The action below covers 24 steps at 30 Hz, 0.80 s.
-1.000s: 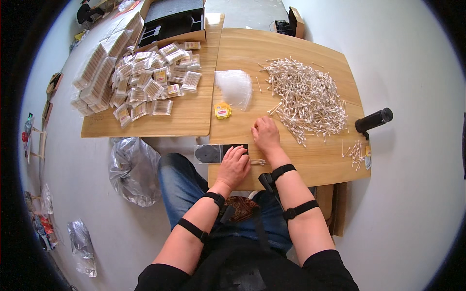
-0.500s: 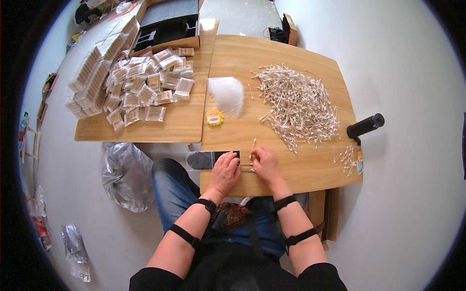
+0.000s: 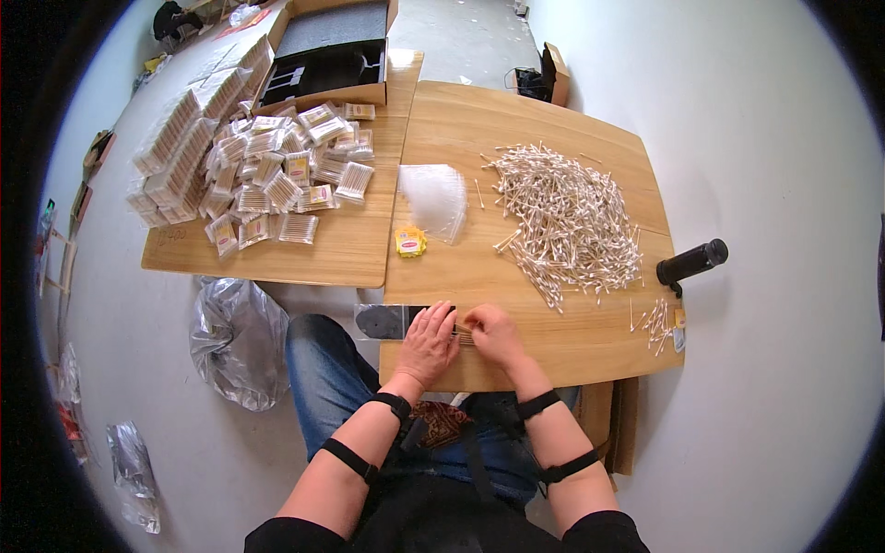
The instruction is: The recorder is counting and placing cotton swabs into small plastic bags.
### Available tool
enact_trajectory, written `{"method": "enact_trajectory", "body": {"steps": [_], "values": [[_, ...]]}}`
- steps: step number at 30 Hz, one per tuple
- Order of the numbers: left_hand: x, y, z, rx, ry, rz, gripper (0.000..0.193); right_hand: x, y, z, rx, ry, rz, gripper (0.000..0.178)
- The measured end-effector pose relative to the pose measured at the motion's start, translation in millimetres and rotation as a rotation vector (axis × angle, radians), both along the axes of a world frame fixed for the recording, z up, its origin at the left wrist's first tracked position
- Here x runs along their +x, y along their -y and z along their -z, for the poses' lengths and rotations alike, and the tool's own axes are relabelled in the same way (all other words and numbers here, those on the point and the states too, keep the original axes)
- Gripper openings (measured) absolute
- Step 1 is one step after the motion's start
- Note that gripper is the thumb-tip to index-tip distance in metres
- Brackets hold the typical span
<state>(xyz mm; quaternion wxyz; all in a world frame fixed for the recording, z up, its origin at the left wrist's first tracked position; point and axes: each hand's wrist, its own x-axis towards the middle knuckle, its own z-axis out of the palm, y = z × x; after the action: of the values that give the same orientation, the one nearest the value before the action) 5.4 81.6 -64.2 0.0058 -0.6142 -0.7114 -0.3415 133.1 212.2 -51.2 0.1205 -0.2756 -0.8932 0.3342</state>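
Observation:
At the near edge of the table, my left hand [image 3: 429, 346] lies with its fingers stretched flat over a black strip inside a clear plastic sleeve [image 3: 380, 322]. The sleeve juts out past the table edge. Close beside it, my right hand [image 3: 496, 335] is closed in a pinch on a cotton swab, whose tip is mostly hidden by the fingers. A few cotton swabs [image 3: 466, 339] lie side by side between the two hands, their left ends under my left fingers. Beyond my right hand spreads a large heap of loose cotton swabs [image 3: 567, 221].
Clear bags [image 3: 433, 198] lie fanned behind a stack of yellow labels [image 3: 410, 242]. Packed swab bags [image 3: 281, 189] cover the left table, near an open box [image 3: 323, 74]. A black cylinder [image 3: 691, 263] is at the right edge, with a few swabs [image 3: 658, 324] nearby.
My right hand has come left and closer to my left hand, bringing the swab that stood up from its fingers down to the row. The whole view has shifted slightly.

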Motion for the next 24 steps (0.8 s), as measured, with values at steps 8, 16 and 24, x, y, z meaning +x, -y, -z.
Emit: {"method": "enact_trajectory", "body": {"steps": [8,16,24], "values": [[0.6,1.1,-8.8,-0.119,-0.017,0.005,0.029,-23.9,-83.7,-16.4,0.585,0.04,0.337,0.027],[3.1,4.3,-11.2,-0.115,0.044,0.029,0.028,-39.6,-79.4,-1.3,0.721,0.046,0.205,0.024],[0.5,-0.9,-3.0,-0.044,0.068,0.001,0.029,-5.6,-8.7,-8.6,0.511,-0.13,0.069,0.02]]}}
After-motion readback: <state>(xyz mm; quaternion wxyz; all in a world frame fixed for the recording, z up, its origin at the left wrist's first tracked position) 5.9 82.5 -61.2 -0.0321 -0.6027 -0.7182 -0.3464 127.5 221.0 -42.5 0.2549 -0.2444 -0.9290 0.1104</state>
